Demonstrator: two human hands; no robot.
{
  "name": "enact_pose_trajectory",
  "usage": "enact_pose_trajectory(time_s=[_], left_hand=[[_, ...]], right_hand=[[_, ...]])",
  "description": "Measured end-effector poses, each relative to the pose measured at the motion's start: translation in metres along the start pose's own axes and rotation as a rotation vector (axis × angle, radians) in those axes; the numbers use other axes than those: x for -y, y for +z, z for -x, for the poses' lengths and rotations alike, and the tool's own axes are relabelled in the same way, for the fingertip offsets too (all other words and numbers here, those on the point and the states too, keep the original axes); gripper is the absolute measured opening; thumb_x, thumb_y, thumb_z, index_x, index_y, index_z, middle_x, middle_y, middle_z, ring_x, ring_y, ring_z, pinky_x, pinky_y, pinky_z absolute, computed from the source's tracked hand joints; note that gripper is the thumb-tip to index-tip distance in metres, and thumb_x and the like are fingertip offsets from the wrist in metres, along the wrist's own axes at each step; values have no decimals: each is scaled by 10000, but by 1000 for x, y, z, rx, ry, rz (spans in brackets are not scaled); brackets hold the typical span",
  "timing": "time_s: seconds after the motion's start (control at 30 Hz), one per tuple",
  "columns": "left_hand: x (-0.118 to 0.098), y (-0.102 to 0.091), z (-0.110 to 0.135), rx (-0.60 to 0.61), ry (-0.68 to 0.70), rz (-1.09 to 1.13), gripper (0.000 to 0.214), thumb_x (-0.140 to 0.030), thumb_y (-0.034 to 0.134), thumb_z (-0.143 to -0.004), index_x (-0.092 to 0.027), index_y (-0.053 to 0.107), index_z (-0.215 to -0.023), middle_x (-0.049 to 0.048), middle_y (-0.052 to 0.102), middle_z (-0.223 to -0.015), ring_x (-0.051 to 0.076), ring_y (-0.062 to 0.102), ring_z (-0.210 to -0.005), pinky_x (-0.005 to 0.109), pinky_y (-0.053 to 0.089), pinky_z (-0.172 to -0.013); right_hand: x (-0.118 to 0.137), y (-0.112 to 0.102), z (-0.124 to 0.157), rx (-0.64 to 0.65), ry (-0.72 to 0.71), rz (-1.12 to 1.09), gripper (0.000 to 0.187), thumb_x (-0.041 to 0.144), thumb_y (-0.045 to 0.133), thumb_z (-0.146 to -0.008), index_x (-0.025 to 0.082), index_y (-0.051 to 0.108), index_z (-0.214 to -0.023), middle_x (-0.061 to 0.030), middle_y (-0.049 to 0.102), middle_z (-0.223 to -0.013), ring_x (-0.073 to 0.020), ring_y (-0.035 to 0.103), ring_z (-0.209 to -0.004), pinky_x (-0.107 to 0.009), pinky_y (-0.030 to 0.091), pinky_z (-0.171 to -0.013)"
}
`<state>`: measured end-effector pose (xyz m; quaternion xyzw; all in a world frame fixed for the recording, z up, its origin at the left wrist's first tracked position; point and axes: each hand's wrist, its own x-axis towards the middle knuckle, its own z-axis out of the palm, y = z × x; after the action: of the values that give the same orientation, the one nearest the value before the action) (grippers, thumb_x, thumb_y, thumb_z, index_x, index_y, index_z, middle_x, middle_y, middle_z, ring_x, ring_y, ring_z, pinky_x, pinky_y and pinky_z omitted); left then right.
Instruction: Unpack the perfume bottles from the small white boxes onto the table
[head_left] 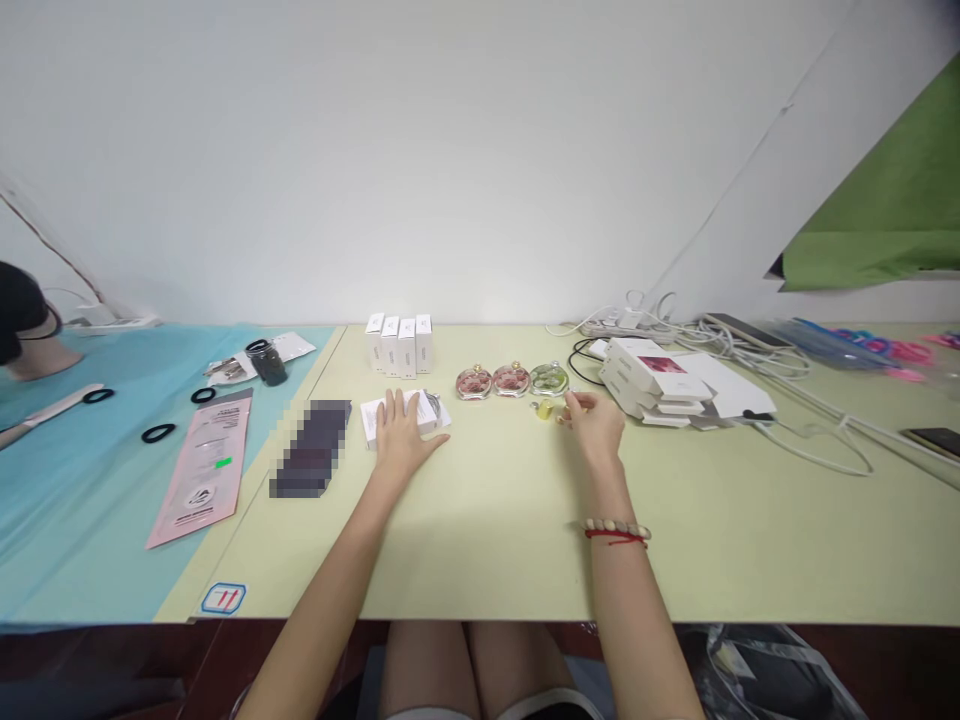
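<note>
My left hand [400, 432] lies flat, fingers stretched out, on a white box [371, 418] lying on the pale yellow table [487, 540]. My right hand [594, 420] rests further right with its fingers curled near a small gold cap [545, 409]; whether it touches the cap I cannot tell. Just behind stand three round perfume bottles, two pink [474, 381] [511, 379] and one green [550, 378]. A row of upright white boxes [399, 345] stands at the back.
A stack of flat white boxes [656, 385] and tangled cables [780, 365] lie at the right. A dark blurred rectangle [311, 448] lies left of my left hand. A pink pouch [204, 465], black rings [158, 433] and a small dark jar [268, 362] sit on the blue sheet.
</note>
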<state>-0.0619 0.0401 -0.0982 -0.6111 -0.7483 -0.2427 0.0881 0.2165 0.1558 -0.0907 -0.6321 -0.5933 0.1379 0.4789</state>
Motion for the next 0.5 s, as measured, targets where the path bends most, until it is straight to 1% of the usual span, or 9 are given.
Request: enact_pose_trajectory(time_s=[0.1,0.2,0.33,0.5], left_hand=[[2,0,-2,9,11,-20,748,-577,589,-654,-165,415,-1254,161,383,-1326,330,286,-1265,460,229,-1022],[4,-5,-5,-7,37,-25,643,-531,587,-676,-184,462,-1202,140,458,-1220,296,382,-1168,435,277,-981],[5,-12,-5,-18,43,-5,616,-528,617,-641,-213,493,-1156,110,486,-1082,273,424,-1048,415,317,-910],[3,-16,-2,-15,55,45,651,-545,651,-583,-236,505,-1137,95,465,-1051,266,419,-1001,406,307,-886]], right_hand=[[-1,1,2,29,60,86,303,379,565,-695,128,690,-809,-103,658,-663,-215,598,-638,-349,453,-657],[-1,1,4,44,60,158,240,281,574,-667,157,689,-838,-83,671,-752,-210,599,-707,-338,441,-679],[-2,1,4,85,69,183,281,173,548,-645,187,677,-894,-51,674,-793,-199,598,-764,-313,433,-689],[-2,0,3,73,100,215,337,145,537,-617,194,664,-926,-52,673,-807,-223,592,-799,-322,415,-683]])
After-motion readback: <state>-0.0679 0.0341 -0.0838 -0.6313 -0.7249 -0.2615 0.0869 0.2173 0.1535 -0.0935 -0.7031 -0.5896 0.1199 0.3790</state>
